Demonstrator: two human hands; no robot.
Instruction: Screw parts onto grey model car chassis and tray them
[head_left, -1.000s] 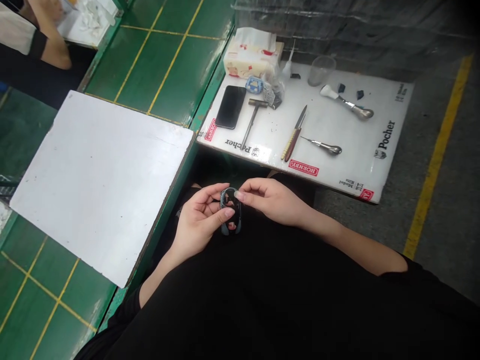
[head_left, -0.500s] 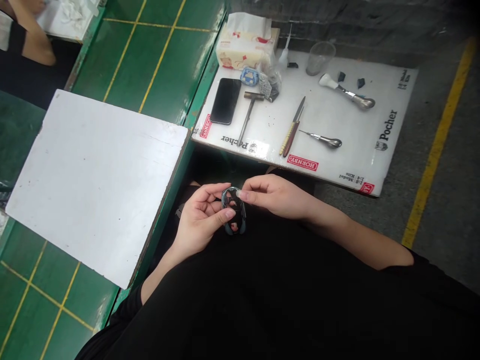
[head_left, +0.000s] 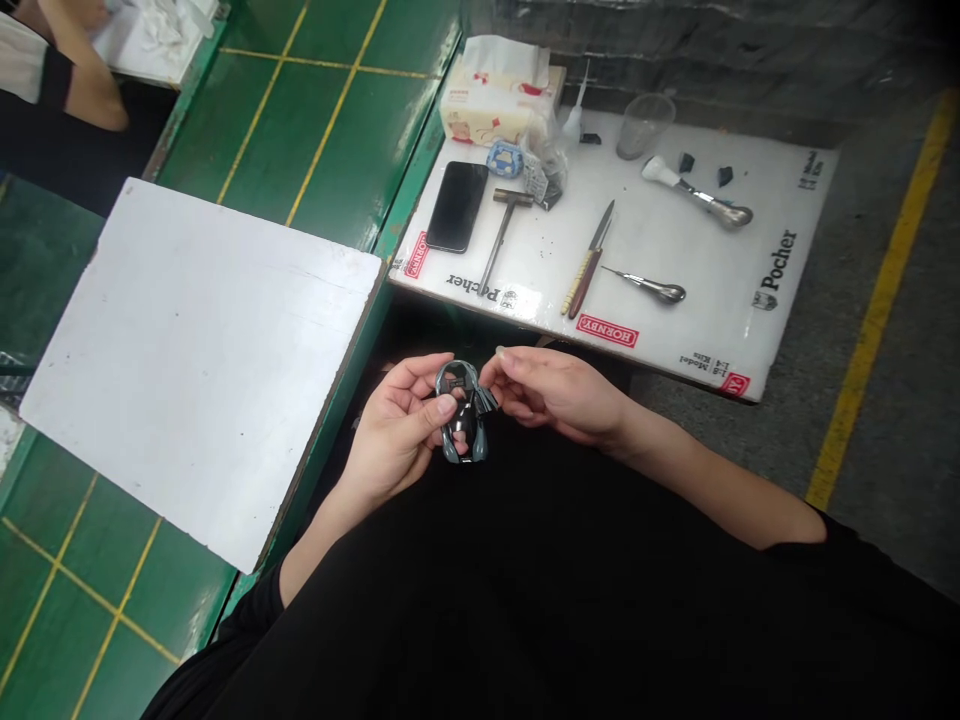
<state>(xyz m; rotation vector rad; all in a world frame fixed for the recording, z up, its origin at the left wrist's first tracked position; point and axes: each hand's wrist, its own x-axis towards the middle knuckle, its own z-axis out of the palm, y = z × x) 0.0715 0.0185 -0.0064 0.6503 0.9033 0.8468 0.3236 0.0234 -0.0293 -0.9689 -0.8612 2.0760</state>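
A small grey and black model car body (head_left: pixel 450 455) is held over my lap, its open interior facing up. My left hand (head_left: pixel 397 425) is closed around its left side, the thumb lying across it and some fingers showing through the gaps. A dark ribbed flap (head_left: pixel 486 401) stands out from the car body's right side. My right hand (head_left: pixel 555 390) is at that side, its thumb raised and its other fingers loosely curled by the flap. The fingertips are close to the edge; I cannot tell whether they touch it.
On the white printed board (head_left: pixel 517 305) lie a phone (head_left: pixel 456 206), a small hammer (head_left: pixel 502 235), a knife (head_left: pixel 591 260) and two metal-handled tools. Behind are a tissue box (head_left: pixel 495 100) and a clear cup (head_left: pixel 645 125). A white board (head_left: pixel 202 370) lies left. Another person's arm (head_left: pixel 94 80) shows upper left.
My right thumb has come off the top of the car body and the hand has shifted to its right side. The car body has turned to face up more, and the flap now stands out.
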